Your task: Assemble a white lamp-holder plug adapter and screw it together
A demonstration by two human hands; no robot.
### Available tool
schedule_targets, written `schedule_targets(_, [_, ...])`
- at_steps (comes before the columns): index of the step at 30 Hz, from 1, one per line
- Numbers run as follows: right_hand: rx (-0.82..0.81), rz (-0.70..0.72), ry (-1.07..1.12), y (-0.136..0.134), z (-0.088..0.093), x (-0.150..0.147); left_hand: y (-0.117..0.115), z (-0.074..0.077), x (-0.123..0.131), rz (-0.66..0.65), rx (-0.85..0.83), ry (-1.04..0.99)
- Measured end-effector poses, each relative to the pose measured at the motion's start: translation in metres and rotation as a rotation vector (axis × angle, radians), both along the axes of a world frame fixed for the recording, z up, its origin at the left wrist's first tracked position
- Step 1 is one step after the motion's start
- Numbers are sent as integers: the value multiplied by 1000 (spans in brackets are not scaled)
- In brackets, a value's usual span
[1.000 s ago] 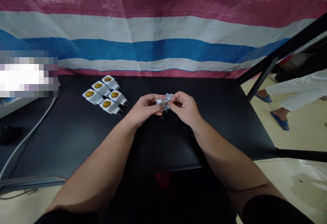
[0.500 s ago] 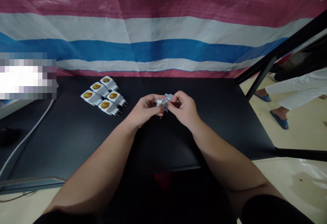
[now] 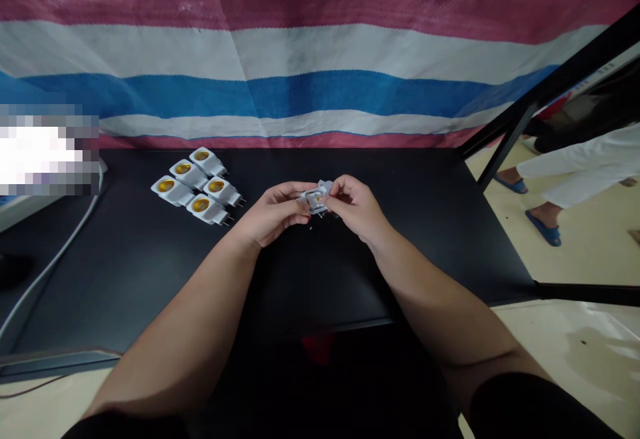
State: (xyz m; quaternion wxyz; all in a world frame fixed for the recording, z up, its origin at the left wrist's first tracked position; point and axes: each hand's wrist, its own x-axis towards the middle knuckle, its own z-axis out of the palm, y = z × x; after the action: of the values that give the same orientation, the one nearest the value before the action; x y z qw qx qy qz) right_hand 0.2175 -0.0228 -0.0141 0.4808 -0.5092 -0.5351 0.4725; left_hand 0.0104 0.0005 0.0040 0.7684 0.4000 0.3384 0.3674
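Between my two hands is a white plastic lamp-socket housing [image 3: 317, 200], its hollow inside facing up with a small brassy bit showing. My left hand [image 3: 277, 212] is closed on its left end, thumb on the near side. At the right end, the thumb and fingertips of my right hand [image 3: 357, 207] pinch it; whether they also hold a smaller part is hidden. To the left of my hands, several white plug-in lamp sockets [image 3: 201, 205] with gold-coloured threaded insides and metal prongs lie in two slanting rows.
The black table [image 3: 430, 239] runs under everything, with a striped tarp [image 3: 320, 92] behind it. A white cable [image 3: 60, 252] crosses the left side. Black frame bars [image 3: 510, 139] stand at right; beyond them are a person's legs [image 3: 575, 165] in white trousers and blue slippers.
The housing has turned so its hollow inside now shows more plainly between my fingers. The whole view has shifted slightly; the sockets at left lie as before.
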Motion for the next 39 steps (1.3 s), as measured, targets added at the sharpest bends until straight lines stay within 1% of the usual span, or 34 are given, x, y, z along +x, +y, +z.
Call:
schedule_targets(4, [-7,7,-18,-1,2,0,1,-2,-1,-27,-7,3])
schedule_targets(8, [-36,41,26,-1,1,-1,0,-3,0,-48,-7,1])
schedule_targets(12, [11,45,2,-1,0,-1,0,1,0,-25,-13,4])
schedule_targets(15, [113,-7,-135,-2,6,3,4,6,-5,30,-31,29])
schedule_targets(17, [215,-57,-297,-3,12,8,7,9,-10,89,-48,48])
schedule_targets(18, [270,-50,-384,-3,15,10,9,10,-12,118,-56,56])
schedule_targets(19, [322,-10,-470,-4,18,13,10,11,-15,144,-63,62])
schedule_targets(21, [385,140,-633,-6,21,16,13,12,-17,179,-74,70])
schedule_targets(23, [392,296,-761,-8,22,16,13,13,-18,195,-85,78])
schedule_targets(25, [365,386,-838,-10,21,14,13,12,-17,195,-97,87])
schedule_targets(27, [343,415,-875,-12,19,10,12,11,-16,194,-103,89])
schedule_targets(35, [343,432,-945,-14,19,1,13,9,-15,196,-121,76])
schedule_targets(39, [358,445,-930,-13,19,1,13,10,-15,198,-119,73])
